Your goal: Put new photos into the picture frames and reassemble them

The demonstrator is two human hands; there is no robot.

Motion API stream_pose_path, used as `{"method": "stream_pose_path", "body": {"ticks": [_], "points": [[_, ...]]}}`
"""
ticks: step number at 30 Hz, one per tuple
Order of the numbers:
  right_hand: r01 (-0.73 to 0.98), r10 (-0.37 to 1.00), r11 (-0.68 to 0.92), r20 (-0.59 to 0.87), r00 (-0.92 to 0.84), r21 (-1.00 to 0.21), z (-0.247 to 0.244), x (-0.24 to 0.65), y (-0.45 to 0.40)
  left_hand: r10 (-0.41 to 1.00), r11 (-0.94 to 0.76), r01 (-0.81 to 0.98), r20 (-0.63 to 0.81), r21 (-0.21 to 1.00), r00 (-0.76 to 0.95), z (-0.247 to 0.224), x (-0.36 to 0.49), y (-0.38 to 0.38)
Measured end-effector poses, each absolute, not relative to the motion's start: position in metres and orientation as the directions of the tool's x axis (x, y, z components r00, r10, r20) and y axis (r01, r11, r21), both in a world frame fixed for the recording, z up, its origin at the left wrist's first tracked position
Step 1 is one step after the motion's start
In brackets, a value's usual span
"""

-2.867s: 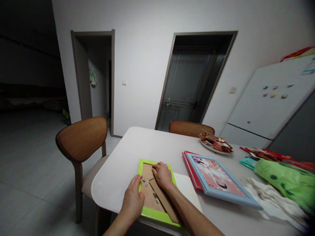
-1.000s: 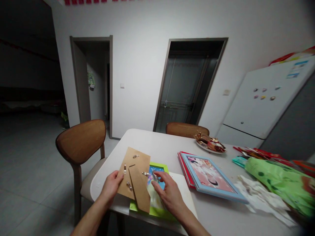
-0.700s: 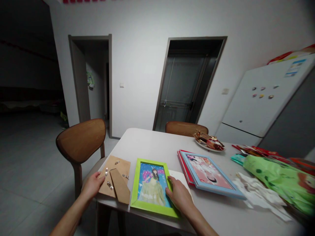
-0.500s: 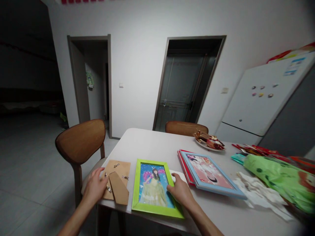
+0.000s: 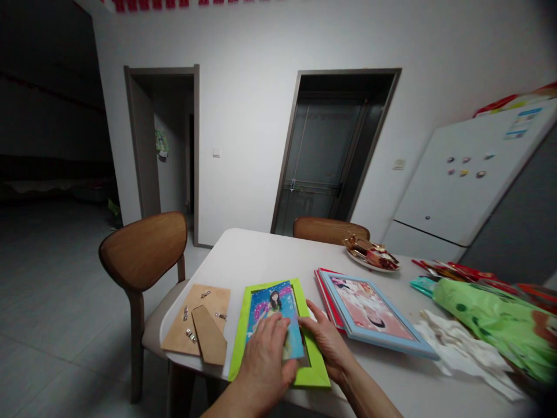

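Observation:
A bright green picture frame (image 5: 237, 342) lies on the table's near edge. A photo (image 5: 282, 293) of a figure in a long dress lies turned slightly askew inside its opening. My left hand (image 5: 265, 360) is laid over the lower photo, fingers stretched out on its surface and thumb near its bottom edge. At the frame's right side, my right hand (image 5: 328, 345) grips the rim, its thumb close to the photo's edge. Left of the frame lies a brown backing board (image 5: 174, 337) with several metal clips and a stand leg (image 5: 211, 337) on it; neither hand touches it.
To the right, a blue picture frame (image 5: 391, 342) rests on a red one (image 5: 322, 290). Beyond are crumpled tissues (image 5: 461, 348), a green plastic bag (image 5: 487, 313) and a plate (image 5: 383, 268) of packaged food. Wooden chairs (image 5: 145, 249) stand around the white table (image 5: 256, 249).
My left hand has left the backing board and moved right onto the photo. The photo, straight in the frame before, is now turned askew. My right hand stays at the frame's right side.

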State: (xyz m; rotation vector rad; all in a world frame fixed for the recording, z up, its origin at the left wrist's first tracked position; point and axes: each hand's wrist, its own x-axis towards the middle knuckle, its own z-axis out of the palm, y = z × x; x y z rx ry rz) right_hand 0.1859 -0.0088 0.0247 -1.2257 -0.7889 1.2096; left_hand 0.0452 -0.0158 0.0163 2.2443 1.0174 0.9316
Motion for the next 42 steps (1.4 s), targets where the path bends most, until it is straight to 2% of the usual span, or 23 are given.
{"method": "stream_pose_path", "body": {"ticks": [3, 6, 8, 10, 13, 16, 20, 23, 27, 32, 39, 42], "points": [[-0.152, 0.958, -0.074, -0.112, 0.264, -0.986, 0.022, 0.187, -0.008, 0.779, -0.625, 0.489, 0.452, 0.609, 0.433, 0.026, 0.033, -0.009], [0.06, 0.942, -0.124, -0.098, 0.322, -0.991, 0.011, 0.195, -0.003, 0.869, -0.473, 0.515, 0.476, 0.715, 0.137, 0.032, 0.004, 0.008], [0.248, 0.933, -0.165, -0.069, 0.354, -0.955, 0.003, 0.201, 0.001, 0.942, -0.288, 0.408, 0.332, 0.866, -0.039, 0.029, -0.018, 0.02], [0.447, 0.923, -0.195, -0.008, 0.386, -0.873, -0.006, 0.207, 0.006, 0.99, -0.082, 0.232, 0.107, 0.969, -0.095, 0.021, -0.036, 0.028], [0.676, 0.92, -0.207, 0.095, 0.381, -0.707, -0.015, 0.214, 0.011, 0.989, 0.111, 0.006, -0.11, 0.994, -0.101, 0.005, -0.049, 0.03], [0.781, 0.937, -0.179, 0.138, 0.321, -0.598, -0.019, 0.216, 0.011, 0.979, 0.176, -0.081, -0.183, 0.981, -0.088, -0.007, -0.048, 0.024], [0.862, 0.925, -0.128, 0.254, 0.282, -0.49, -0.018, 0.208, 0.003, 0.984, 0.176, -0.077, -0.178, 0.981, -0.009, -0.007, -0.04, 0.018], [0.885, 0.915, -0.03, 0.344, 0.212, -0.465, -0.013, 0.197, -0.006, 0.971, 0.227, -0.177, -0.209, 0.958, 0.114, 0.0, -0.034, 0.013], [0.83, 0.924, 0.029, 0.331, 0.191, -0.558, -0.006, 0.193, -0.013, 0.95, 0.295, -0.277, -0.25, 0.914, 0.187, 0.007, -0.023, 0.007], [0.712, 0.945, -0.05, 0.197, 0.26, -0.701, -0.005, 0.201, -0.014, 0.953, 0.285, -0.265, -0.243, 0.921, 0.18, 0.001, -0.005, 0.007], [0.696, 0.943, -0.025, 0.216, 0.255, -0.717, -0.01, 0.189, -0.015, 0.957, 0.279, -0.35, -0.229, 0.894, 0.179, 0.002, 0.018, 0.003], [0.644, 0.928, -0.03, 0.218, 0.301, -0.765, -0.018, 0.191, -0.014, 0.949, 0.281, -0.219, -0.236, 0.934, 0.21, -0.001, 0.021, 0.005]]}}
